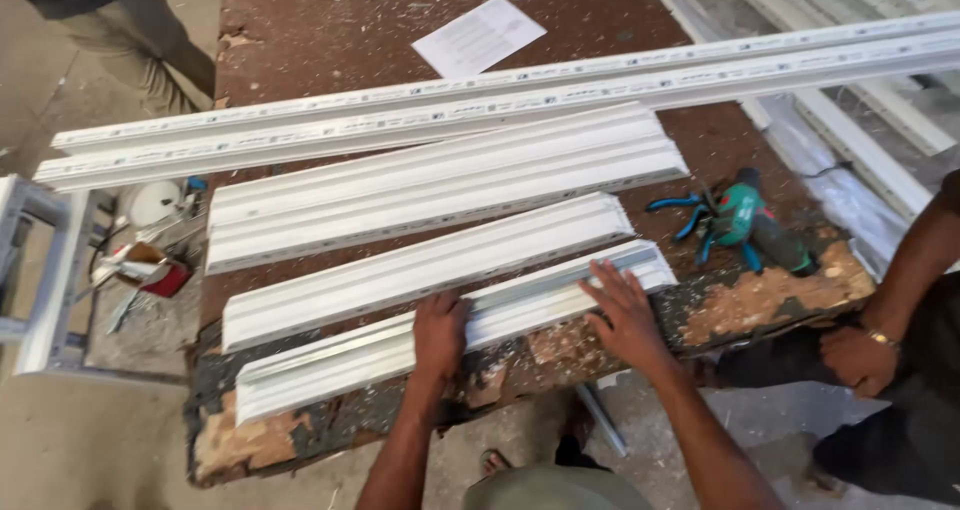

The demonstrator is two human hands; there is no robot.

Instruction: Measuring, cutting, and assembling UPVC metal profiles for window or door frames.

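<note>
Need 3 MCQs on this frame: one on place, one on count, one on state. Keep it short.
1. Where does the green power tool lie?
A. on the floor
B. on the table right of the short profiles
C. on the paper sheet

2. How many short white profile pieces lie below the two long rails?
A. three
B. one
C. six

3. How do the person's hands meet the nearest profile?
A. both lifted clear of it
B. both resting on it
C. only one touching it

Answers:
1 B: the tool sits on the brown table near its right end.
2 A: three cut pieces lie in a row.
3 B: the left hand lies on the piece and the right hand lies flat with spread fingers on its right end.
</note>
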